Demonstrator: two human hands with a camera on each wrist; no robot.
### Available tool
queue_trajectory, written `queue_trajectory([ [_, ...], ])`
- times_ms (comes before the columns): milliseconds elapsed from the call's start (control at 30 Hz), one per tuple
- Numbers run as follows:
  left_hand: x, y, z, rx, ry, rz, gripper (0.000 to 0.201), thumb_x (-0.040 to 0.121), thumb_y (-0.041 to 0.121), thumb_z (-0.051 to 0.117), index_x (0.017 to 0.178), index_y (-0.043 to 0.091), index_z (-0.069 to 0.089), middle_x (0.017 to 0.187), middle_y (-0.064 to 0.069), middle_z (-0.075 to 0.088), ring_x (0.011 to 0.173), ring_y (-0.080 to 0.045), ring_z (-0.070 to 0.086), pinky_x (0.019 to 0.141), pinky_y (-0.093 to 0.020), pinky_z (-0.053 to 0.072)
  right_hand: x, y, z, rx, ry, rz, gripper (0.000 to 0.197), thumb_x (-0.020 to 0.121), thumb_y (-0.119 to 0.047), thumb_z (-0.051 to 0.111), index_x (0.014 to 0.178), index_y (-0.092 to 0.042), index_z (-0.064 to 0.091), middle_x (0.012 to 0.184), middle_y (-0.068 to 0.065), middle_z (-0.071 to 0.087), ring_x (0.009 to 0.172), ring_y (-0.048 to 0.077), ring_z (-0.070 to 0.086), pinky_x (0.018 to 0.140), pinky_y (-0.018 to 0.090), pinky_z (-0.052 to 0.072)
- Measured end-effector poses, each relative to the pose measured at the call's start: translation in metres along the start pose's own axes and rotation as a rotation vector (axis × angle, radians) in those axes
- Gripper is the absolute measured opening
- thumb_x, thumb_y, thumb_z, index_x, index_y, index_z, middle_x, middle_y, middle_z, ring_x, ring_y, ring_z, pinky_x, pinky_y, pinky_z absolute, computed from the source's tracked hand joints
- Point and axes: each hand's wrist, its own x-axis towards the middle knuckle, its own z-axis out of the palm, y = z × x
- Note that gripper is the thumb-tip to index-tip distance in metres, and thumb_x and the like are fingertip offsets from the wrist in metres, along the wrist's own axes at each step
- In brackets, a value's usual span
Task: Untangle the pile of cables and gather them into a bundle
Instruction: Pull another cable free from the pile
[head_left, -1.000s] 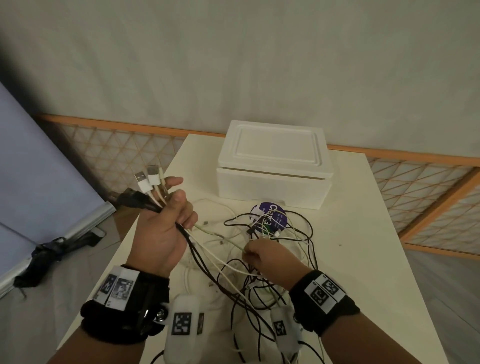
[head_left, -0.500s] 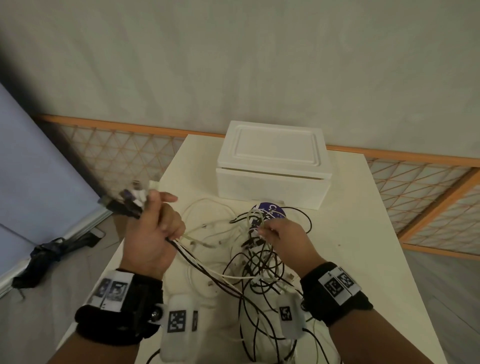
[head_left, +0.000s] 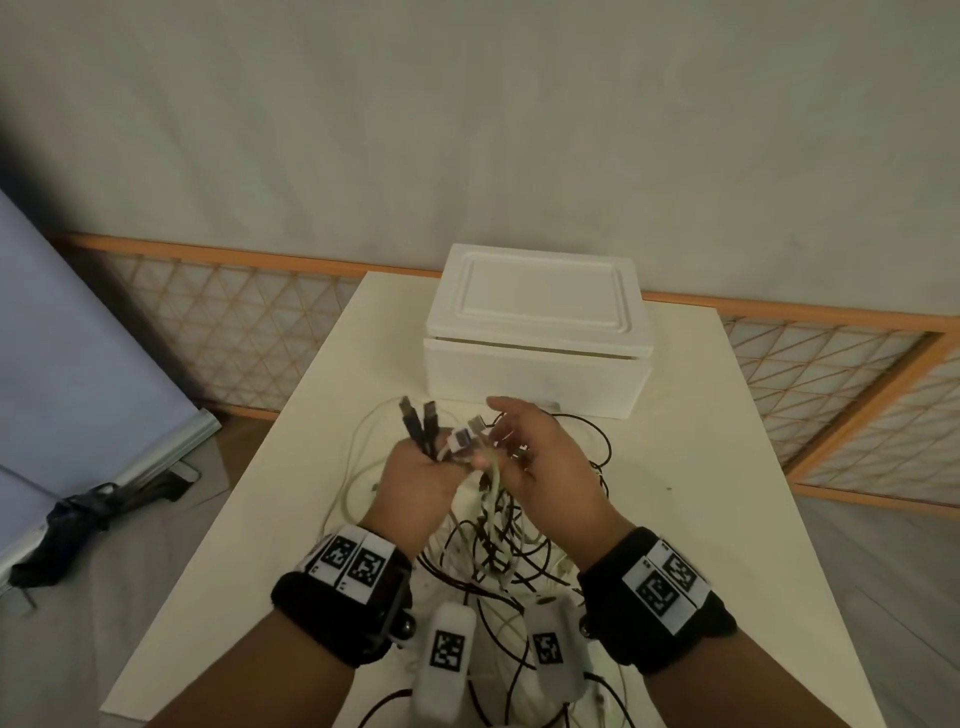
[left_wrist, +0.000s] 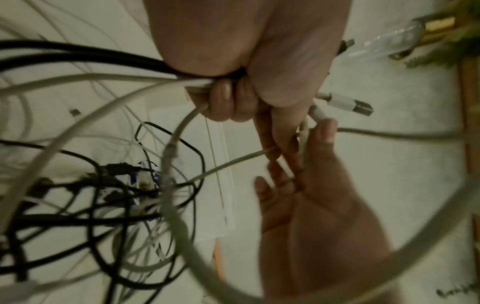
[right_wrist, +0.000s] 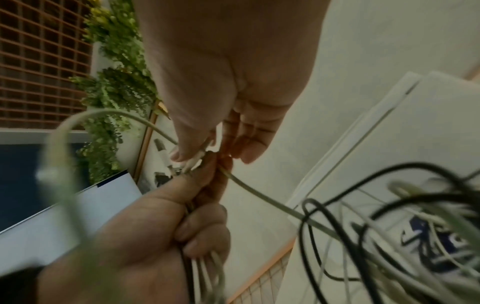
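Head camera looks down over the table (head_left: 727, 467), wrist cameras close in from either side, all sharing the cables (head_left: 491, 525)

The room is looking dim and a bit yellow-green. Soft light is falling on the wall (head_left: 467, 130) and the desk (head_left: 701, 467), and the left side of the head view is going dark. The straight rails (head_left: 234, 254) are bending near the edges there. In the left wrist view my right grip (left_wrist: 311, 216) is looking smeary, and the cables (left_wrist: 167, 164) close to the camera are looking fat and fuzzy. In the right wrist view the near cables are blurring too, and my left grip (right_wrist: 145, 236) is sitting in shadow.
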Motion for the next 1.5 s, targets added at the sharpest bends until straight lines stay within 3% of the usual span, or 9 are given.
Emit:
queue_trajectory([
  [133, 0.008, 0.015, -0.005, -0.23, 0.076, 0.009, 0.017, 0.075, -0.002, 0.067, 0.071, 0.014, 0.07, 0.072, -0.003, 0.071, 0.054, -0.009, 0.061, 0.054, -0.027, 0.049, -0.006, 0.015, 0.017, -0.158, -0.214, 0.088, 0.024, 0.09, -0.03, 0.061, 0.11, -0.016, 0.062, 0.098, -0.005, 0.066, 0.085, 0.006, 0.061, 0.077, 0.026, 0.052],
  [233, 0.008, 0.025, -0.006, -0.415, 0.09, 0.03, 0.006, 0.061, 0.01, 0.073, 0.066, 0.012, 0.072, 0.072, -0.007, 0.07, 0.042, -0.006, 0.046, 0.039, -0.015, 0.03, 0.001, 0.019, 0.017, -0.227, -0.224, 0.148, 0.016, 0.094, -0.011, 0.054, 0.104, -0.009, 0.066, 0.099, 0.003, 0.067, 0.08, 0.006, 0.056, 0.07, 0.003, 0.038],
  [367, 0.004, 0.025, -0.014, -0.455, 0.09, 0.094, 0.016, 0.063, 0.006, 0.062, 0.063, 0.015, 0.075, 0.073, -0.007, 0.071, 0.052, -0.01, 0.049, 0.038, -0.017, 0.022, 0.008, 0.028, 0.01, -0.374, -0.28, 0.167, 0.017, 0.096, -0.014, 0.052, 0.098, -0.009, 0.068, 0.089, -0.004, 0.059, 0.062, -0.008, 0.043, 0.062, -0.002, 0.032],
  [633, 0.013, 0.038, -0.038, -0.502, 0.12, 0.246, 0.052, 0.073, -0.021, 0.04, 0.063, 0.019, 0.072, 0.075, 0.001, 0.069, 0.076, -0.008, 0.066, 0.036, -0.015, 0.028, 0.001, 0.037, 0.004, -0.524, -0.377, 0.253, 0.012, 0.09, -0.022, 0.058, 0.099, -0.019, 0.065, 0.096, -0.001, 0.066, 0.086, 0.016, 0.06, 0.078, 0.03, 0.05],
  [867, 0.019, 0.059, -0.056, -0.577, 0.06, 0.33, 0.066, 0.084, -0.021, 0.023, 0.065, 0.019, 0.073, 0.068, 0.005, 0.064, 0.064, -0.003, 0.063, 0.037, -0.013, 0.026, -0.014, 0.054, -0.001, -0.554, -0.412, 0.319, 0.016, 0.087, -0.02, 0.057, 0.1, -0.017, 0.067, 0.098, 0.003, 0.067, 0.092, 0.018, 0.059, 0.075, 0.026, 0.045],
  [1000, 0.02, 0.06, -0.053, -0.577, -0.089, 0.314, 0.051, 0.089, -0.008, 0.036, 0.079, 0.023, 0.076, 0.085, 0.006, 0.072, 0.051, 0.004, 0.055, 0.037, -0.012, 0.029, -0.011, 0.052, -0.001, -0.477, -0.309, 0.329, 0.011, 0.09, -0.025, 0.057, 0.096, -0.018, 0.063, 0.094, 0.0, 0.068, 0.089, 0.019, 0.061, 0.077, 0.03, 0.048],
  [1200, 0.008, -0.001, -0.018, -0.215, -0.098, -0.051, 0.058, 0.073, -0.028, 0.04, 0.084, 0.019, 0.071, 0.108, 0.002, 0.073, 0.08, -0.014, 0.068, 0.053, -0.025, 0.038, 0.001, 0.041, -0.012, -0.428, -0.179, 0.298, 0.01, 0.096, -0.022, 0.045, 0.102, -0.023, 0.053, 0.084, -0.008, 0.065, 0.082, 0.018, 0.062, 0.07, 0.031, 0.046],
  [1333, 0.007, -0.03, 0.006, 0.124, -0.186, -0.107, 0.011, 0.083, 0.005, 0.067, 0.082, 0.015, 0.072, 0.061, 0.008, 0.067, 0.052, -0.003, 0.055, 0.055, -0.022, 0.039, 0.001, 0.03, -0.009, -0.435, -0.163, 0.211, 0.012, 0.096, -0.023, 0.046, 0.107, -0.023, 0.051, 0.084, -0.008, 0.068, 0.079, 0.019, 0.065, 0.066, 0.031, 0.049],
  [1500, 0.008, -0.026, 0.02, 0.111, -0.157, -0.067, 0.021, 0.083, -0.005, 0.063, 0.083, 0.015, 0.068, 0.066, 0.008, 0.066, 0.062, -0.005, 0.062, 0.057, -0.016, 0.046, -0.002, 0.013, -0.007, -0.338, -0.082, 0.168, 0.019, 0.094, -0.035, 0.053, 0.105, -0.02, 0.055, 0.079, -0.01, 0.067, 0.075, 0.016, 0.064, 0.068, 0.034, 0.052],
])
